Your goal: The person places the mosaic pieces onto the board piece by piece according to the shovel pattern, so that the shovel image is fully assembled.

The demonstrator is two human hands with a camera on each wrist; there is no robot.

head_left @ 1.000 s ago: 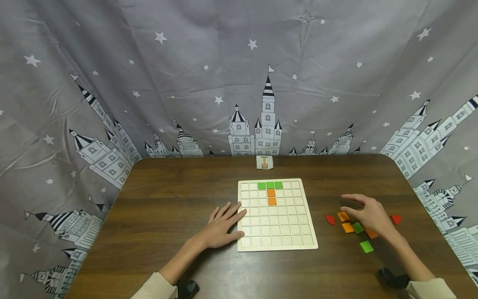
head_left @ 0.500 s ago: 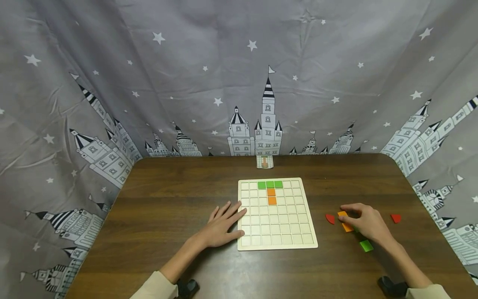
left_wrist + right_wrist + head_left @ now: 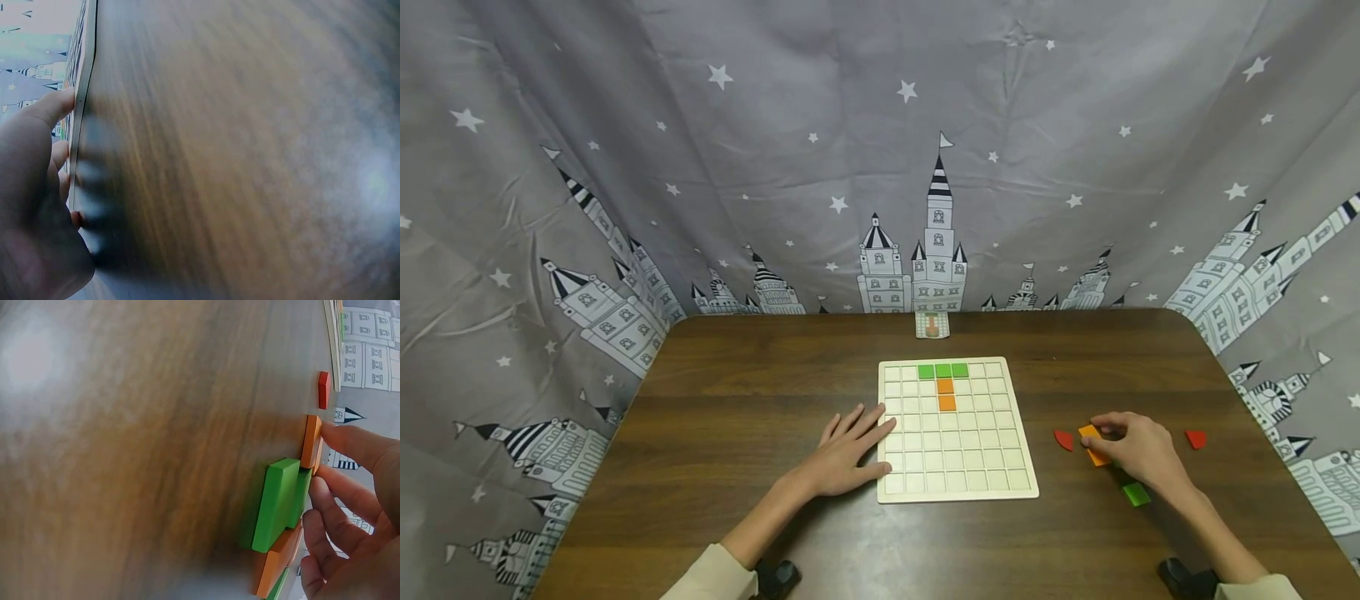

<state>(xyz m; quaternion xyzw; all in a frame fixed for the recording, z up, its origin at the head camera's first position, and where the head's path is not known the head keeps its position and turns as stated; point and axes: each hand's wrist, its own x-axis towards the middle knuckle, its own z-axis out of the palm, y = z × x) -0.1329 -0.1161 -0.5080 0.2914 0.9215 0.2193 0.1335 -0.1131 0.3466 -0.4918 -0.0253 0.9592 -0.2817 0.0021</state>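
Note:
My left hand [image 3: 842, 461] rests with spread, straight fingers on the left edge of the pale grid board [image 3: 958, 482]. Three green tiles [image 3: 942, 371] lie in the board's top row, with two orange tiles [image 3: 946, 394] in a column beneath the middle one. Over the loose pieces on the right, my right hand [image 3: 1146, 454] pinches an orange square tile [image 3: 1086, 431] between thumb and index finger. Another orange tile [image 3: 1100, 458] lies just nearer, partly covered by the hand. In the right wrist view, green tiles [image 3: 275, 506] and an orange piece [image 3: 278, 562] lie under the curled fingers.
A red rounded piece [image 3: 1063, 440] lies left of the right hand, and another red piece [image 3: 1196, 438] to its right. One green tile [image 3: 1136, 494] lies nearer. A small pattern card [image 3: 932, 325] stands at the table's back edge, before a grey curtain [image 3: 835, 167].
My right hand has come down onto the loose tiles, and its thumb and index finger have closed on the orange tile. It covers more pieces than before. The left hand has stayed still.

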